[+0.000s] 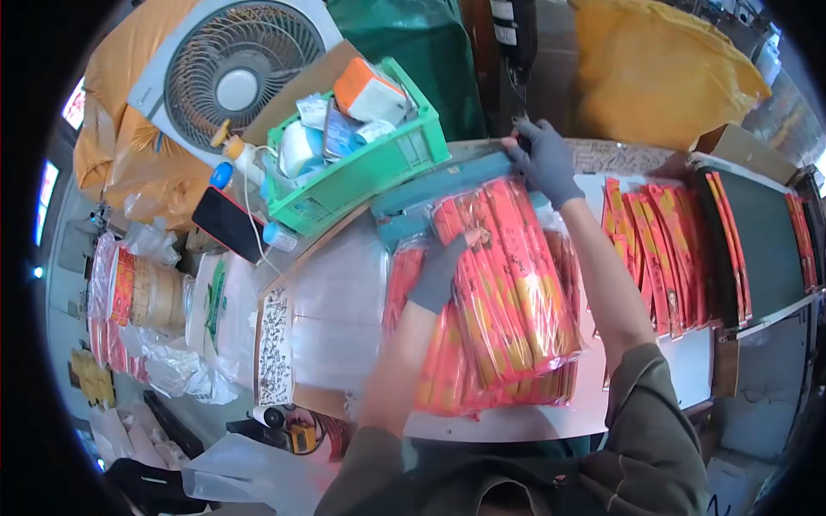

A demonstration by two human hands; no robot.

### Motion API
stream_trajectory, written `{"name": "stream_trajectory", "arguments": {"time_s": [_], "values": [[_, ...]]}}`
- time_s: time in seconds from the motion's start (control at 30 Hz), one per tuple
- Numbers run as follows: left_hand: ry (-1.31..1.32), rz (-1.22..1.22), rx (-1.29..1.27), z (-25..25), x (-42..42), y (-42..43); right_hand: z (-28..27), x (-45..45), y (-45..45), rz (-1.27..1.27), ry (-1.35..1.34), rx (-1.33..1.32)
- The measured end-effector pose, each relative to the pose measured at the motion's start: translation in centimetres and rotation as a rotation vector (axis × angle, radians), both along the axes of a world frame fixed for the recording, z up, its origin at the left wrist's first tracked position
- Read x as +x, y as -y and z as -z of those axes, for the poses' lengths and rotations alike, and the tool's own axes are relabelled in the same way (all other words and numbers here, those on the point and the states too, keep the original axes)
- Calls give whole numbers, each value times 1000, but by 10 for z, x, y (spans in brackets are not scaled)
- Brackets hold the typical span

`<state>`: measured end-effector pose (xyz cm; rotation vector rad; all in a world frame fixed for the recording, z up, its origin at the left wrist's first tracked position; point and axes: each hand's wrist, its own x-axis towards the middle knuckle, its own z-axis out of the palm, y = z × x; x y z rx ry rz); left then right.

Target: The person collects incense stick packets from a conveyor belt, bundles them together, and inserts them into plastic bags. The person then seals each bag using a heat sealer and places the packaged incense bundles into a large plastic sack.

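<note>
My left hand, in a grey glove with bare fingertips, grips the upper left part of a clear plastic bag of red and gold chopstick-like packets. This bag lies tilted on top of other similar bags on the white table. My right hand, gloved the same way, is closed at the right end of a long blue-green bar-shaped machine. What its fingers hold there is too small to make out. The bag's upper end lies against the machine's front.
Loose red packets lie in a row to the right, beside a dark green conveyor belt carrying more. At left are a green crate, a fan, a phone and a stack of clear plastic sheets.
</note>
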<state>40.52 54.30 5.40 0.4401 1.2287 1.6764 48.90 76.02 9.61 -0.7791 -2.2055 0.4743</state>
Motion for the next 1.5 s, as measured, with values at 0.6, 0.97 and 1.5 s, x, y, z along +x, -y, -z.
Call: {"name": "stream_trajectory", "arguments": {"time_s": [0.6,0.97,1.5], "values": [[-636,89,-125,7,7,11,-10,56,39,-144,89,137],[-1042,287,-467,-9,88,48,62,201,142,-458,-245,-1077],[-1617,-561,-1090,-184,-32,466,-61,61,392,-927,-393,-1915]]}}
